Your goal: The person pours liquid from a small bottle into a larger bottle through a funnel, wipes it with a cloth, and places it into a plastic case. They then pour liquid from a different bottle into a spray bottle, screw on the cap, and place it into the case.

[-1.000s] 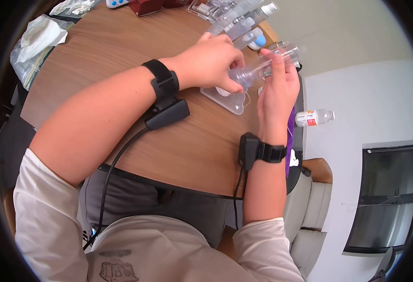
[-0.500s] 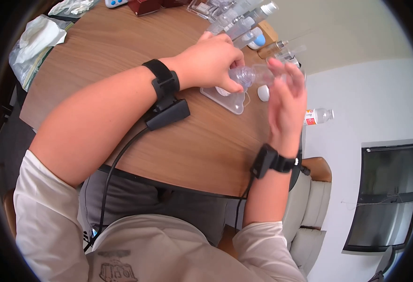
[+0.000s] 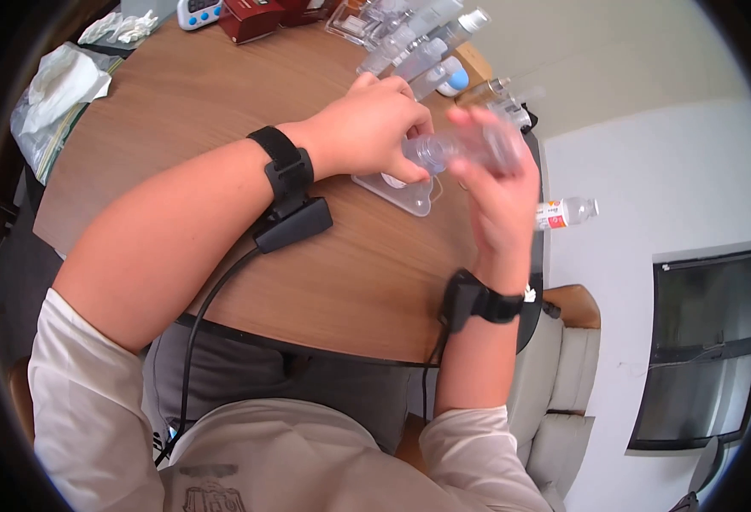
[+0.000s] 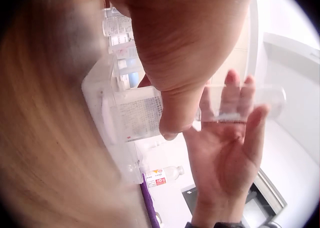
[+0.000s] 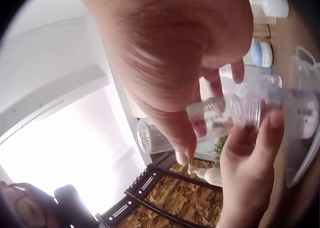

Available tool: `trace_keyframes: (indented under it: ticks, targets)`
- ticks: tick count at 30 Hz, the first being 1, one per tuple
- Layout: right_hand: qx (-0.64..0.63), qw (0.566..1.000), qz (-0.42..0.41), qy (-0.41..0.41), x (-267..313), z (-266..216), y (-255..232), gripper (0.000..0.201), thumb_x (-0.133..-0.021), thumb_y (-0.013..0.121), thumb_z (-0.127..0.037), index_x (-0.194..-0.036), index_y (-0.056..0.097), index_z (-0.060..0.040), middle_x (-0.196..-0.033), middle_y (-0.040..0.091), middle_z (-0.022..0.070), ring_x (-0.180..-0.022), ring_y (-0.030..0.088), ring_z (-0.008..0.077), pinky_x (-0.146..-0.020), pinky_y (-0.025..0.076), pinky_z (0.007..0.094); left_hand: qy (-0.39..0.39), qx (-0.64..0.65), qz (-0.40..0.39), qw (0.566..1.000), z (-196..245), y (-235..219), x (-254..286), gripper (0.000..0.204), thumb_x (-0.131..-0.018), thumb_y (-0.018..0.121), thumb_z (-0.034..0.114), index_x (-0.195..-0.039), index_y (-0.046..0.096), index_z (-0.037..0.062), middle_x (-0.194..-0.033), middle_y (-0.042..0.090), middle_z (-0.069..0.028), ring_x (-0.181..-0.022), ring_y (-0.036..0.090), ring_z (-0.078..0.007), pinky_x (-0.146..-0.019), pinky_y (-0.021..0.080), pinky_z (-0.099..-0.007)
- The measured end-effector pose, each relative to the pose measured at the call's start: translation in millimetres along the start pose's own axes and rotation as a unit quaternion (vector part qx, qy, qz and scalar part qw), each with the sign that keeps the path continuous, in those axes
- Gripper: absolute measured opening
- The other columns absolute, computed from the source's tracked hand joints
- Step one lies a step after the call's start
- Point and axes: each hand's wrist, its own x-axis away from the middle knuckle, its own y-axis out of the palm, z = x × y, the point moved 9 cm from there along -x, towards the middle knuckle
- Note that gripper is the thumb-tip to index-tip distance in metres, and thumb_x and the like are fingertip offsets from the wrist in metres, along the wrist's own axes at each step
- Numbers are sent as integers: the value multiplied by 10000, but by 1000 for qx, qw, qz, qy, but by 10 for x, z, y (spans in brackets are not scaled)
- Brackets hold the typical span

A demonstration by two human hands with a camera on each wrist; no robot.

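Observation:
A clear bottle with a printed label (image 4: 140, 119) stands on a clear plastic tray (image 3: 405, 201), with my left hand (image 3: 371, 128) gripping it near its top. Above it, a clear cylindrical bottle (image 4: 272, 101) meets its neck; in the right wrist view the ridged neck (image 5: 247, 111) shows between them. My right hand (image 3: 503, 200) holds the upper bottle between thumb and fingers, blurred in the head view. In the left wrist view my left thumb (image 4: 181, 110) hides the joint between the two bottles.
Several clear bottles (image 3: 422, 58) crowd the table's far side, near a blue-and-white jar (image 3: 454, 83). Dark red boxes (image 3: 251, 19) and a timer (image 3: 198, 12) lie at the back. At the left edge is a plastic bag with tissue (image 3: 64, 90). A labelled water bottle (image 3: 573, 212) stands beyond my right hand.
My right hand first held the upper bottle, then spread its fingers and shifted right, and is now back around the bottle. My left hand keeps its grip; the head view has shifted slightly.

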Motion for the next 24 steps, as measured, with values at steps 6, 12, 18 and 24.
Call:
trace_keyframes:
  ticks: [6,12,18,24]
  targets:
    - [-136,977,117,111,-53,452,-399,383,-1010,731,-155,-1320,626,45,-1220,739,98,-1164,644,169,-991,469,304,-10,16,2,1000,24,-18,13,495,-735,891,419,-1084,782,86,-1055,758,-43,-1213,586,-247,-1096,371,-421]
    - [35,999,-35,-15,97,37,50,445,-986,759,-132,-1359,590,44,-1245,737,138,-1194,639,169,-1030,483,336,12,8,17,1000,35,-2,24,499,-734,887,415,-1082,780,74,-1030,761,-35,-1208,585,-247,-1094,375,-423]
    - [-122,992,18,31,29,252,-296,453,-936,777,-61,-1352,608,-7,-1271,729,146,-1179,628,158,-1000,509,344,10,9,10,1000,27,14,9,506,-730,890,419,-1081,777,73,-1034,753,-43,-1195,586,-244,-1083,378,-427]
    - [-38,996,72,22,-60,265,-126,400,-952,753,-63,-1329,634,-8,-1268,732,124,-1122,658,160,-993,512,323,4,15,9,1000,33,2,17,514,-730,895,424,-1087,777,73,-1051,744,-61,-1195,584,-247,-1086,375,-415]
